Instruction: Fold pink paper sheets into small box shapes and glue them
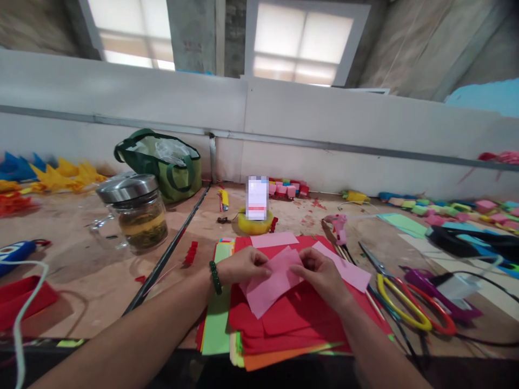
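Note:
Between my two hands is a piece of pink paper [275, 281], tilted above a stack of red paper [300, 324]. My left hand [247, 265], with a dark green bead bracelet at the wrist, pinches its left side between thumb and fingers. On the right side, my right hand [320, 270] grips the same paper near its upper corner. More pink paper lies on the stack: one strip [273, 239] behind my hands and another sheet [344, 267] to the right. Green paper [221, 302] shows at the stack's left edge.
Scissors [405, 297], a pink glue gun [338, 227] and a purple device [441, 297] lie to the right. A phone [257, 199] stands in a yellow tape roll [255, 222] behind the stack. At left are a glass tea jar [140, 216] and a green bag [178, 175].

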Motion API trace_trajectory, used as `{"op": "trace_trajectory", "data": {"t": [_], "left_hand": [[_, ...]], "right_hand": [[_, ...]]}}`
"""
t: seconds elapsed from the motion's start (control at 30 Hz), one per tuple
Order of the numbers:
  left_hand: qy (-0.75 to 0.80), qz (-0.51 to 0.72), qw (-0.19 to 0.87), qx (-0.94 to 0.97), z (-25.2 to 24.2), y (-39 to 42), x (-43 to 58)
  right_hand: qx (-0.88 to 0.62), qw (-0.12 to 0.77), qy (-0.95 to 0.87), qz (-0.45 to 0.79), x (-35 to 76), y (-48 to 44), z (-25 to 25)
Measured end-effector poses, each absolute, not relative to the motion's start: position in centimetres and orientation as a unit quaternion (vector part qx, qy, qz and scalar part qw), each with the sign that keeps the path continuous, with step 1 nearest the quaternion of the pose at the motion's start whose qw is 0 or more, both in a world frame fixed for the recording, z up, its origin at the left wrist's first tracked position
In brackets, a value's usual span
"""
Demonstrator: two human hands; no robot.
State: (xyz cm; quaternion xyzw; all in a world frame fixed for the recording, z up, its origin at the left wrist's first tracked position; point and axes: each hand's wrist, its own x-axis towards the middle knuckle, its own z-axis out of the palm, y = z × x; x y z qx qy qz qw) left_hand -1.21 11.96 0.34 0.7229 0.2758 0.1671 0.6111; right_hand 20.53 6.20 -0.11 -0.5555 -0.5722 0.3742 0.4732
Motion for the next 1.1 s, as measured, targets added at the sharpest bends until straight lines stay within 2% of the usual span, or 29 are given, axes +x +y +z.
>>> {"op": "trace_trajectory", "data": {"t": [0.27,0.6,0.83,1.1], "left_hand": [[0.302,0.184,0.546,0.759,0.3,12.5,-1.5],[0.365,0.249,0.531,0.723,0.9,12.3,-1.4],[0.378,0.31,0.608,0.625,1.4,12.9,-1.6],[0.413,0.268,0.646,0.584,0.3,13.4,-0.7]], "right_hand": [[-0.549,0.449,-0.608,0.356,20.7,6.0,0.1],[-0.579,0.48,-0.572,0.326,20.5,6.1,0.6],[-0.574,0.551,-0.531,0.291,21.1,6.2,0.1],[-0.602,0.49,-0.559,0.291,21.3,6.3,-0.1]]}}
